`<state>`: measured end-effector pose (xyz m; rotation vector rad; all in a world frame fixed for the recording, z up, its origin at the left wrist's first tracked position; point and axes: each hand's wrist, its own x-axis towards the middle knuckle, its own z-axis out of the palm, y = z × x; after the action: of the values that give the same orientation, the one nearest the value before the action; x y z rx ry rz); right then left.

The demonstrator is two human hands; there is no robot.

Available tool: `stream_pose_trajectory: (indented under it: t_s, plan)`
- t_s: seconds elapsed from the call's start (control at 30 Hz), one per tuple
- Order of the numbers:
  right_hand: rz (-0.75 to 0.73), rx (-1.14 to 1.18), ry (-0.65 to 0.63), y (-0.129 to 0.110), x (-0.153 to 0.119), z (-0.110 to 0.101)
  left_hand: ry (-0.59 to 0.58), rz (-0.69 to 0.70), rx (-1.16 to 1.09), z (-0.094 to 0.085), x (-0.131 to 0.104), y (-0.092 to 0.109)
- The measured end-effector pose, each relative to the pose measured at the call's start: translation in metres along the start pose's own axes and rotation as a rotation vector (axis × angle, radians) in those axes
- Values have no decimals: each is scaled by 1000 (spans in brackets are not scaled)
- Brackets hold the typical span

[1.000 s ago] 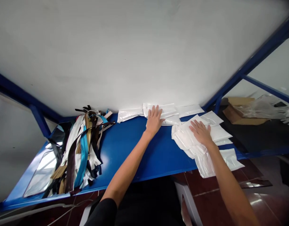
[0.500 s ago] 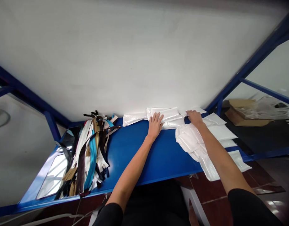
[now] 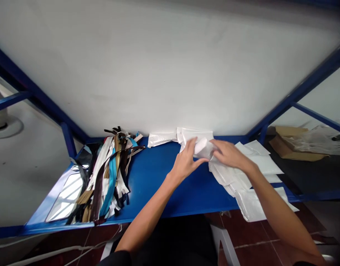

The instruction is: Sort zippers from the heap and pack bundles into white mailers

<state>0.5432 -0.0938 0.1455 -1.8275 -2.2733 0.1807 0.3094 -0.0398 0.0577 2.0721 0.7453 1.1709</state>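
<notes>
A folded white plastic packet, smeared by motion, is raised above the blue table between my hands. My right hand is closed around its right end. My left hand is at the packet's left end, thumb and fingers spread; whether it touches is blurred. Behind them, against the wall, lies another white packet, partly covered by my left fingers. To its left is a flat shiny white packet. Below my right hand spreads a loose pile of white packets, reaching over the table's front edge.
Zippers in several colours lie heaped on the left of the blue table, beside a shiny reflective sheet. Blue frame bars rise at both sides. An open cardboard box with clear plastic sits on a dark surface at right.
My right hand has come left from the back edge and lifted a packet. My left hand has risen off the back packets and turned toward it. The view has shifted slightly.
</notes>
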Motion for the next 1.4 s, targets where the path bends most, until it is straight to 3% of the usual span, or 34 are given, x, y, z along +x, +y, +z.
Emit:
stream_pose_trajectory:
  t_s: [0.07,0.1,0.17,0.23,0.3,0.37,0.4,0.47,0.5,0.53,0.57,0.63,0.67,0.7,0.8,0.9,0.97,1.07,1.1,1.17,1.23,1.27,1.3,1.33,1.4]
  plan:
    - [-30,219,-68,-30,-18,5,-73,-213,-182,-23,-28,8]
    - [0,319,-77,-35,-27,8,-44,-329,-290,-35,-43,7]
    - [77,550,-11,-31,-38,19,115,-526,-503,-58,-71,0]
    - [98,868,70,-26,-40,40,282,-631,-678,-77,-92,-10]
    - [116,1186,-14,-35,-32,72,365,-657,-814,-90,-104,-14]
    - [225,1448,-143,-63,-19,109,445,-646,-920,-99,-107,-13]
    - [328,1612,-109,-81,-13,127,516,-630,-953,-103,-106,-11]
    - [666,1877,154,-118,-4,157,696,-579,-996,-110,-104,-7]
    - [764,1984,219,-134,-2,168,779,-548,-1013,-114,-104,-6]
    - [816,2081,217,-148,0,175,839,-520,-1031,-117,-105,-5]
    - [805,2169,135,-159,1,179,865,-499,-1051,-120,-107,-4]
    - [625,2283,-118,-174,8,178,814,-492,-1088,-121,-114,-3]
    - [500,2303,-219,-179,15,174,726,-512,-1104,-120,-118,-3]
    - [381,2305,-228,-183,24,169,611,-543,-1116,-118,-124,-4]
    - [178,2304,8,-190,58,149,242,-648,-1156,-110,-138,-7]
    - [29,2206,303,-189,76,126,30,-723,-1176,-108,-145,-14]
    - [-54,2015,436,-188,70,102,-65,-745,-1113,-112,-146,-17]
    - [-118,1572,628,-189,40,48,-185,-729,-981,-122,-143,-17]
    - [-126,1398,706,-190,29,28,-182,-716,-952,-126,-142,-17]
    - [-72,1090,896,-193,14,-5,-56,-697,-916,-132,-140,-17]
    - [-119,996,1051,-198,15,-12,159,-688,-900,-136,-139,-20]
    - [-173,1029,1045,-201,21,-6,268,-685,-893,-137,-138,-23]
    - [-183,1101,962,-203,29,6,360,-676,-883,-139,-138,-26]
    - [-129,1163,783,-205,40,21,429,-657,-862,-141,-139,-28]
    - [-20,1271,675,-206,59,48,482,-595,-761,-144,-141,-33]
